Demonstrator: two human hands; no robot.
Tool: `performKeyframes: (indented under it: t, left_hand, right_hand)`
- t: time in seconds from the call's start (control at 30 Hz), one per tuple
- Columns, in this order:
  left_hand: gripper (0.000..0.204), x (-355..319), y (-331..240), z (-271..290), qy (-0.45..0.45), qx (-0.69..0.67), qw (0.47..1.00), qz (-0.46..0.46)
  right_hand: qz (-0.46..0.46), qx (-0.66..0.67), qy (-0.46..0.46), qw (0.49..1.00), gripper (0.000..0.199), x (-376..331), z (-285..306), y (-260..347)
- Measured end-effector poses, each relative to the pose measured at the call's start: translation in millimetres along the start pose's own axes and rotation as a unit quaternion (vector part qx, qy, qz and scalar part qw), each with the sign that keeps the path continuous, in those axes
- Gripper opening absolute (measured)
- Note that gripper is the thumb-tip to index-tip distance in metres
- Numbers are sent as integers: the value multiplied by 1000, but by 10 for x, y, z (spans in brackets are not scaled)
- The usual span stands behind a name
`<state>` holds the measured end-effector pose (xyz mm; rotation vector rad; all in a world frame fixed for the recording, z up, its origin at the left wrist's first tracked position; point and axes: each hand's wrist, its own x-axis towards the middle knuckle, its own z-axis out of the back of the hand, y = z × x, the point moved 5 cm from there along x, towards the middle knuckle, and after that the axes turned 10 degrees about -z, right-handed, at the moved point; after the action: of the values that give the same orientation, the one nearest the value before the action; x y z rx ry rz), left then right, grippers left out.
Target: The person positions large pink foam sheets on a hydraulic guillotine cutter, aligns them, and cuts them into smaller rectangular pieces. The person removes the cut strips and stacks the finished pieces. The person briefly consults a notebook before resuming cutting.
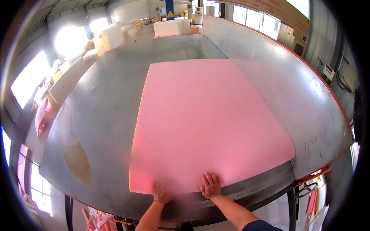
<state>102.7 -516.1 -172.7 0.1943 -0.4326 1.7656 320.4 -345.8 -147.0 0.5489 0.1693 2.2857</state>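
A large pink foam sheet [208, 119] lies flat on a grey metal table [100, 115], its right side running along an upright metal side panel [277, 57]. On the sheet's near edge rests my right hand [211, 185], palm down with the fingers stretched and slightly spread. My left hand [162, 193] lies on the same edge, nearer the sheet's left corner. A hazy smear softens its outline, but the fingers look extended flat on the foam. Neither hand grips anything.
A brown stain [77, 159] marks the table's left part. Pink offcuts [98, 220] lie below the near edge. At the far end stands a white block [172, 27] beside a blue post [169, 9]. A cardboard box [289, 19] sits beyond the side panel.
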Motion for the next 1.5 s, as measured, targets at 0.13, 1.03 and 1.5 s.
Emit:
performKeyframes:
  t: [0.13,1.03,1.5]
  left_hand:
    - [63,-97,-157,109,42,13,999,3]
    - [66,39,27,374,15,25,999,-26]
    - [68,-249,-36,278,63,46,997,11]
  right_hand:
    - [-23,32,30,999,57,-234,-31,-66]
    - [-30,10,37,999,57,79,237,208]
    - [-23,31,64,997,56,-101,206,215]
